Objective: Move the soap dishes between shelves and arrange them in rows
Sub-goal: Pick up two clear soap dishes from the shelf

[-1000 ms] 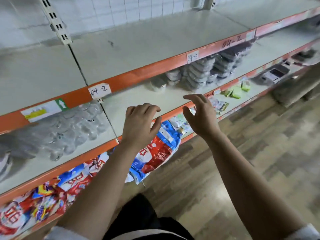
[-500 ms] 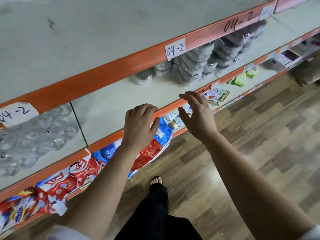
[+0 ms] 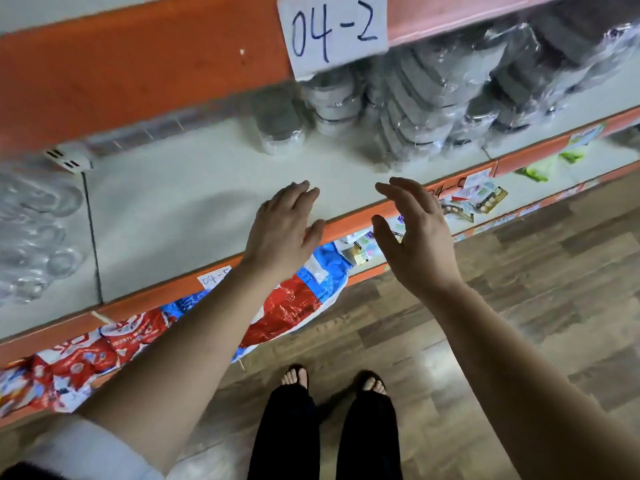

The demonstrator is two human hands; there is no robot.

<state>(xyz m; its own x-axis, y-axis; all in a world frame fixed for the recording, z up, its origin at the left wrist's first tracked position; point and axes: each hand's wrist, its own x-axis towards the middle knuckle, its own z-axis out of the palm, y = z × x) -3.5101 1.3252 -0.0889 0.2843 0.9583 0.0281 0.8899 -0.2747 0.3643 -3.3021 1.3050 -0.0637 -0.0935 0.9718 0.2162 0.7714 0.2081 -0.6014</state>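
Grey soap dishes wrapped in clear plastic sit on the middle shelf [image 3: 194, 188]. A single dish [image 3: 280, 128] lies apart on the left, a short stack [image 3: 334, 102] stands behind it, and leaning rows of dishes [image 3: 429, 109] fill the right. My left hand [image 3: 282, 233] hovers over the shelf's front edge with fingers straight, holding nothing. My right hand [image 3: 415, 237] hangs beside it, just in front of the edge, fingers loosely spread and empty. Both hands are a short way in front of the dishes and touch none of them.
An orange upper shelf edge [image 3: 138, 64] with a "04-2" label [image 3: 332, 31] overhangs the dishes. Clear plastic items [image 3: 34, 230] lie at the left of the same shelf. Red and blue bags [image 3: 287, 303] and small packets [image 3: 485, 199] fill the shelf below. My feet [image 3: 332, 381] stand on wood flooring.
The view has come much closer to the middle shelf and tilted down. Both hands have moved forward toward the soap dishes, the left now over the shelf surface.
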